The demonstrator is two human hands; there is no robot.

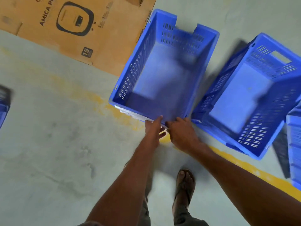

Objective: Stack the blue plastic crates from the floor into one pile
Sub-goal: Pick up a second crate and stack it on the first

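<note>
Right crate (254, 95) blurred; third crate (294, 152) cut off.

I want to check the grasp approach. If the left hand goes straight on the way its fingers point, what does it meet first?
The left hand points up-frame at the near rim of the middle blue crate. Its fingertips look already at that rim, though blur hides true contact.

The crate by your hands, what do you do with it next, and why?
Probably close both hands on the crate's near rim. The left hand and right hand both touch it, but neither looks closed on it, and the crate looks empty.
</note>
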